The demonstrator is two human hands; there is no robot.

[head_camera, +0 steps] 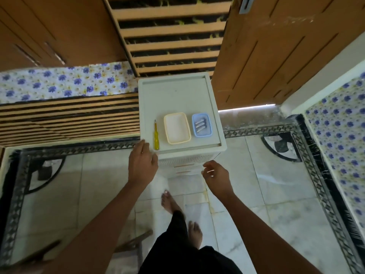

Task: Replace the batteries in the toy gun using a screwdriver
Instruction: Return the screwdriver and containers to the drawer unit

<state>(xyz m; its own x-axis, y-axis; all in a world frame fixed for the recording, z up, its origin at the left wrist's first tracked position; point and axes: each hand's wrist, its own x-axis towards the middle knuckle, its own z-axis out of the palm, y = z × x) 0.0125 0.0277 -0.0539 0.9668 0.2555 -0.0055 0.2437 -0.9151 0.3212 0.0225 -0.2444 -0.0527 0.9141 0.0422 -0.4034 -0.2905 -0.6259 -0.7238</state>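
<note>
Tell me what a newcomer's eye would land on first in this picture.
The white drawer unit in the middle stands out, with a yellow screwdriver, an empty cream tray and a blue tray holding three small batteries in a row near its front edge. Two bare hands hover before it: the left hand at the front left corner by the screwdriver, the right hand lower, loosely curled and empty.

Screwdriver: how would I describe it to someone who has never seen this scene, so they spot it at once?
Find the white drawer unit in the middle of the floor. On its top, near the left front corner and just left of the cream tray, lies the screwdriver. It is the only long thin thing there, with a yellow handle, whereas the cream tray and the blue tray are shallow rectangles.
</note>
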